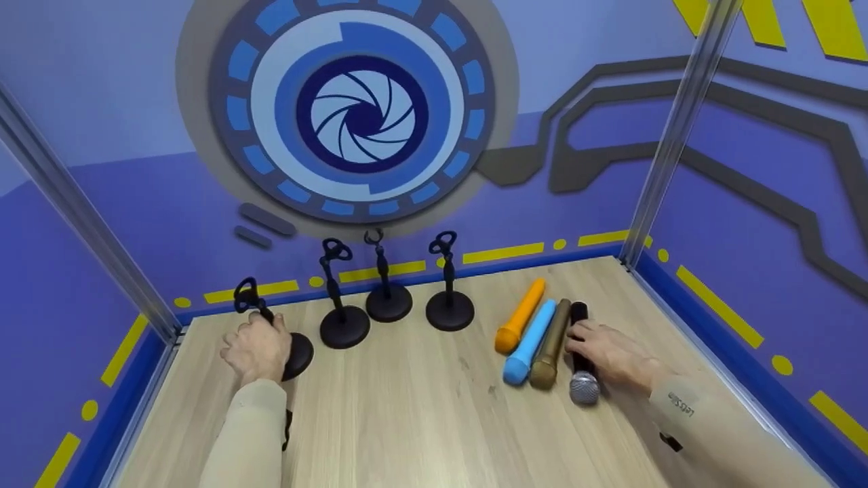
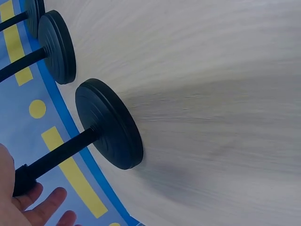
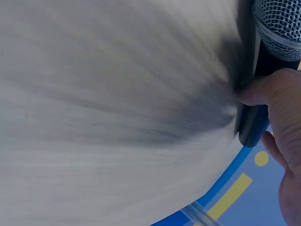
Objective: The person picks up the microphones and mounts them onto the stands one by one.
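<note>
At the left, my left hand (image 1: 256,349) grips the stem of a black tabletop microphone stand (image 1: 298,357). In the left wrist view, its thumb and a finger are at the collar (image 2: 23,180) of that stem, above the round base (image 2: 109,123); the base looks slightly tilted, and I cannot tell whether it is fully on the table. At the right, my right hand (image 1: 607,349) holds a black microphone (image 1: 584,389) with a silver mesh head (image 3: 280,28) by its handle. The thumb lies across the handle in the right wrist view; the other fingers are mostly hidden.
Further stands wait upright along the back: one (image 1: 344,327) beside the left hand, one (image 1: 389,303) behind it, another (image 1: 449,310) mid-table. Orange (image 1: 521,315), blue (image 1: 530,342) and brown (image 1: 551,344) microphones lie left of the black one. Panel walls enclose the wooden table (image 1: 420,413).
</note>
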`<state>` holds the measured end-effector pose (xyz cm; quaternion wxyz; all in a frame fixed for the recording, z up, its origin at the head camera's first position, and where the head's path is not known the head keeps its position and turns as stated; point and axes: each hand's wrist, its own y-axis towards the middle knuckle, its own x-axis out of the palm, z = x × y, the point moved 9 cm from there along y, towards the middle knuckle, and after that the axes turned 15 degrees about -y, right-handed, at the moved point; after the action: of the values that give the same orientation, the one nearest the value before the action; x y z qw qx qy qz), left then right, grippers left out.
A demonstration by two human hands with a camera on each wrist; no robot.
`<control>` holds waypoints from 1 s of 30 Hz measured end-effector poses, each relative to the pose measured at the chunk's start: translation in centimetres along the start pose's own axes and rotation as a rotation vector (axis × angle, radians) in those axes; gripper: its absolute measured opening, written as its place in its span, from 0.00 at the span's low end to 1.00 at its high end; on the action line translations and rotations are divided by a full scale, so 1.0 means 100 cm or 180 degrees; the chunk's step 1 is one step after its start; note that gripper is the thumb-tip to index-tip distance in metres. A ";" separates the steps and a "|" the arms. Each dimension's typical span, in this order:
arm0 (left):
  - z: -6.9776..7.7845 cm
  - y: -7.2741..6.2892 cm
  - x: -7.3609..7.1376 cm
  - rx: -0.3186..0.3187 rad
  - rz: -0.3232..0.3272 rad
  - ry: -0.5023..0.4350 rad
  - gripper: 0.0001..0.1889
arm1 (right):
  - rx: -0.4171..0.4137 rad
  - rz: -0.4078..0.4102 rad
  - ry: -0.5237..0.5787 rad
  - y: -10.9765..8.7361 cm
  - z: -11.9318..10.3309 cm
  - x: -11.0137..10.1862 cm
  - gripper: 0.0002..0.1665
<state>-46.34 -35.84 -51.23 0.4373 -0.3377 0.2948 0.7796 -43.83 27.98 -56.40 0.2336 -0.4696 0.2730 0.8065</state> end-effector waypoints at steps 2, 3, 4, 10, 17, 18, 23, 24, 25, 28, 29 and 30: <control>0.001 0.000 0.000 -0.0026 -0.0001 -0.0015 0.34 | -0.0076 0.0002 -0.0062 0.000 -0.002 0.000 0.21; 0.001 0.000 0.000 -0.0033 0.0004 -0.0018 0.34 | -0.0102 0.0014 -0.0086 0.000 -0.002 0.000 0.22; 0.002 0.000 -0.001 -0.0036 0.0009 -0.0024 0.34 | -0.0118 0.0026 -0.0104 0.000 -0.003 -0.001 0.23; 0.003 0.001 -0.002 0.0007 0.0017 -0.0022 0.33 | -0.0129 0.0064 -0.0137 -0.001 -0.004 -0.005 0.24; 0.001 0.000 -0.001 0.0064 -0.0063 -0.0044 0.34 | -0.0023 0.0220 -0.0073 -0.005 -0.004 -0.014 0.23; 0.001 -0.001 -0.002 0.0079 -0.0057 -0.0059 0.34 | -0.0010 0.0280 -0.0065 -0.004 -0.005 -0.017 0.23; 0.000 -0.007 -0.004 0.0189 -0.0010 -0.0079 0.33 | 0.0005 0.0459 -0.0038 -0.002 -0.011 -0.029 0.27; 0.000 -0.008 -0.004 0.0205 -0.0002 -0.0077 0.33 | 0.0006 0.0460 -0.0027 -0.001 -0.012 -0.031 0.26; 0.001 -0.010 -0.004 0.0230 0.0013 -0.0080 0.33 | 0.0009 0.0477 -0.0013 -0.001 -0.013 -0.033 0.27; 0.002 -0.014 -0.005 0.0309 0.0050 -0.0102 0.32 | 0.0089 0.0444 0.0044 0.002 -0.016 -0.040 0.27; 0.002 -0.015 -0.005 0.0327 0.0066 -0.0110 0.32 | 0.0119 0.0430 0.0055 0.004 -0.017 -0.043 0.27; 0.003 -0.017 -0.005 0.0345 0.0082 -0.0117 0.32 | 0.0141 0.0439 0.0062 0.005 -0.018 -0.046 0.27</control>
<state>-44.74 -35.15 -50.91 0.4503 -0.2953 0.3328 0.7741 -40.95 25.83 -52.93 0.1852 -0.4523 0.3246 0.8098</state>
